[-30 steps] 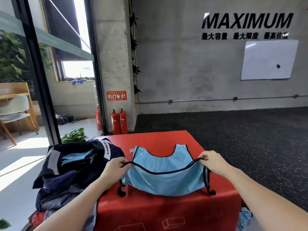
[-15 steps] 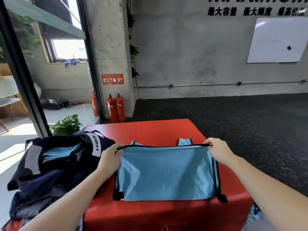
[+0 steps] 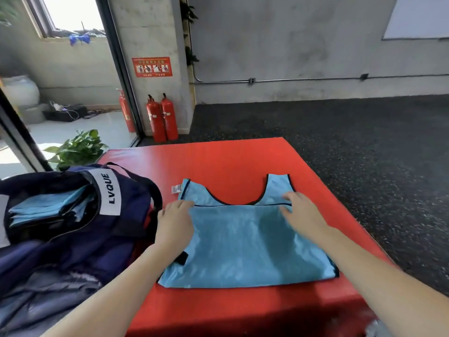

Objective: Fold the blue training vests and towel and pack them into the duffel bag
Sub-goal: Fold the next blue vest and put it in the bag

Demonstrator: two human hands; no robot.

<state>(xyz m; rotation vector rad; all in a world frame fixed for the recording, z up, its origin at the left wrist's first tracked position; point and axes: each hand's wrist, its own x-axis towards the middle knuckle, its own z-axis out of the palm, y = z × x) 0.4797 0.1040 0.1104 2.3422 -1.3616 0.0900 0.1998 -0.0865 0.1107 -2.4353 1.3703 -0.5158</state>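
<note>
Vest (image 3: 245, 242), blue, lying near the tabletop's (image 3: 218, 159) front edge, folded once and pressed flat by left hand (image 3: 175, 223) and right hand (image 3: 302, 215), fingers straight; further fold judged due, then packing into duffel bag (image 3: 73, 215) at left.

Red mat (image 3: 218, 161) under vest (image 3: 243, 251), duffel bag (image 3: 73, 239)

1. The vest (image 3: 245, 242) is showing as thin blue cloth with a slight sheen and dark piping.
2. The table (image 3: 226, 159) is looking smooth, red and faintly glossy.
3. The duffel bag (image 3: 73, 229) is showing matt navy fabric.
4. The floor (image 3: 364, 132) is looking rough, dark and speckled.
</note>
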